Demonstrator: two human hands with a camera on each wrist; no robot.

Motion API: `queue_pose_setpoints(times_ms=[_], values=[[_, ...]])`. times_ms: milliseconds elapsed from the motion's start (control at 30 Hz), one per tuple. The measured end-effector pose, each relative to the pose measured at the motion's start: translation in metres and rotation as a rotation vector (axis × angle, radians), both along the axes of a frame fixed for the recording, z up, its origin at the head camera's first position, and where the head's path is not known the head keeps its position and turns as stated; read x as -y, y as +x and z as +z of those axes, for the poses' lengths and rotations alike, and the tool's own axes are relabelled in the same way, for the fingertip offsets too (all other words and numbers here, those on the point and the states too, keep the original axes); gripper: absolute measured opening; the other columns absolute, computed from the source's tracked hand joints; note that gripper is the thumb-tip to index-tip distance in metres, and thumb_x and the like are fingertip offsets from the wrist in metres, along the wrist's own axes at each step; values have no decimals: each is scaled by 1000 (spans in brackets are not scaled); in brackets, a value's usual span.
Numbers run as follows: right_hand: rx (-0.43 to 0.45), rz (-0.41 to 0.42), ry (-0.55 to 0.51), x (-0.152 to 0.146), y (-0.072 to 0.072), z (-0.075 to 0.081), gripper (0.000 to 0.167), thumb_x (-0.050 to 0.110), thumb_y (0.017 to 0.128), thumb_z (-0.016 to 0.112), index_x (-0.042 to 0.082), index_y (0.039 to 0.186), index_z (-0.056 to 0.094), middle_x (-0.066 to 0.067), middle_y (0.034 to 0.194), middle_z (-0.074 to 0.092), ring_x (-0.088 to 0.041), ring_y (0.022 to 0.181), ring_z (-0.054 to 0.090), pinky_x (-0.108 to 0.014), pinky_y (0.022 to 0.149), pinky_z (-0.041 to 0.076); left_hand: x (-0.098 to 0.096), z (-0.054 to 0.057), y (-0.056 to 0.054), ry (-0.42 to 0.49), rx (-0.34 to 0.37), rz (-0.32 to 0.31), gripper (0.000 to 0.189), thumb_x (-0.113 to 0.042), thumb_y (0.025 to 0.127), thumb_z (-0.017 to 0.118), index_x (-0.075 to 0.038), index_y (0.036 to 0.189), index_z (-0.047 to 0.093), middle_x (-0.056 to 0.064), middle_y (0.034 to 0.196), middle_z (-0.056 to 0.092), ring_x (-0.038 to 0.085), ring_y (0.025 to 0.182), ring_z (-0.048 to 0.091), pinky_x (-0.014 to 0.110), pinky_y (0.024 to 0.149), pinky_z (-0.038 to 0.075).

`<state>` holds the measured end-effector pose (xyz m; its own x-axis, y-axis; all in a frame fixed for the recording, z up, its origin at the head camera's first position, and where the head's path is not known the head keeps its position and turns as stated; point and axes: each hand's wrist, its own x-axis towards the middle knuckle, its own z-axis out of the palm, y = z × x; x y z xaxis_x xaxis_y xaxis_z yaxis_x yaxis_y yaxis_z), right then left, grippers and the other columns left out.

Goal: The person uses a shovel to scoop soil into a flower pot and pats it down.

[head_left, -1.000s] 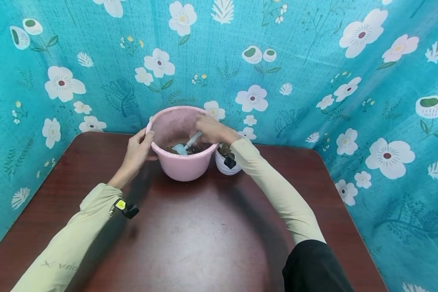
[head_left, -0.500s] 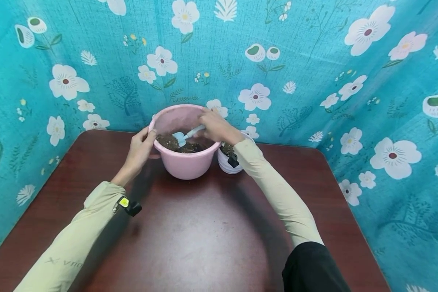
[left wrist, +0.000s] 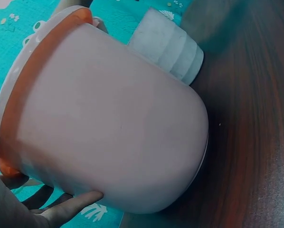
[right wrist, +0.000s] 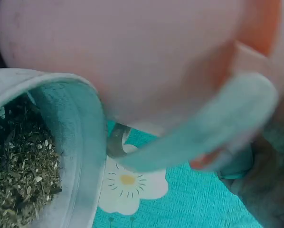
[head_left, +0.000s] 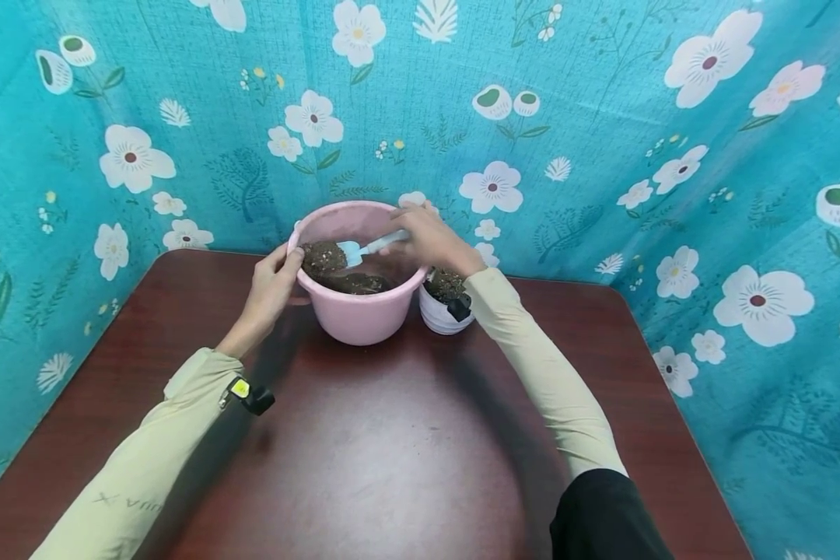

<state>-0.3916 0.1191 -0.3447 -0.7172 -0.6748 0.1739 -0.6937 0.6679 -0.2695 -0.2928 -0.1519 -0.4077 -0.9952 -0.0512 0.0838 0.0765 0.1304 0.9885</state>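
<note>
A pink bucket (head_left: 360, 320) with dark soil (head_left: 355, 285) at its bottom stands at the back of the table. My left hand (head_left: 271, 286) grips its left rim; in the left wrist view the fingers (left wrist: 68, 209) lie along the outer wall. My right hand (head_left: 432, 239) holds a light blue garden trowel (head_left: 381, 243) by its handle over the bucket's mouth. A heap of soil (head_left: 324, 257) covers the blade, near the left rim. The handle (right wrist: 213, 121) looks blurred in the right wrist view.
Right beside the bucket stands a white ribbed pot (head_left: 442, 317), partly under my right forearm, with soil mixed with pale bits (right wrist: 23, 175) inside. A dark red-brown table (head_left: 378, 443) carries both. Behind hangs a teal flowered cloth (head_left: 406, 93).
The trowel has come up out of the soil, its blade now heaped and tilted level. My right hand has moved up and slightly right; the left hand keeps its grip on the rim.
</note>
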Motion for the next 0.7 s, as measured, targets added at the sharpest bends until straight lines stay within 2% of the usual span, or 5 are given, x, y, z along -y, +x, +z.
queue_pose_setpoints(times_ms=[133,333,400,567,700], values=[[61,12,-101,-13,0,4,31,26,94,81,17,123,79,1,116,72,-19,116,55,-51,110,35,1,1,0,7,-5,-5,58,-37,109,46,-9,160,44,26,141,53,0,80,64,35,68,69],[53,-12,-132,-31,8,6,32,28,97,77,14,126,77,-4,128,69,-22,127,51,-51,113,34,2,0,3,3,-2,-12,58,-37,110,46,-7,159,44,28,142,52,0,83,64,40,73,69],[35,-20,-130,-36,12,5,32,26,98,76,12,126,76,-6,130,69,-24,125,51,-49,110,35,3,-2,5,10,5,-20,58,-37,110,45,-8,160,42,28,143,50,0,85,63,37,72,69],[-16,-26,-155,-50,20,5,29,22,98,75,15,127,76,-5,122,70,-23,111,51,-45,93,36,3,-4,6,16,5,-37,58,-37,110,44,-9,161,41,29,145,49,2,89,63,32,68,68],[-57,-24,-168,-61,25,12,29,20,97,77,18,126,76,-2,116,69,-23,104,50,-45,88,35,1,-1,3,14,-5,-42,59,-38,110,45,-7,160,42,29,145,50,2,90,63,39,73,69]])
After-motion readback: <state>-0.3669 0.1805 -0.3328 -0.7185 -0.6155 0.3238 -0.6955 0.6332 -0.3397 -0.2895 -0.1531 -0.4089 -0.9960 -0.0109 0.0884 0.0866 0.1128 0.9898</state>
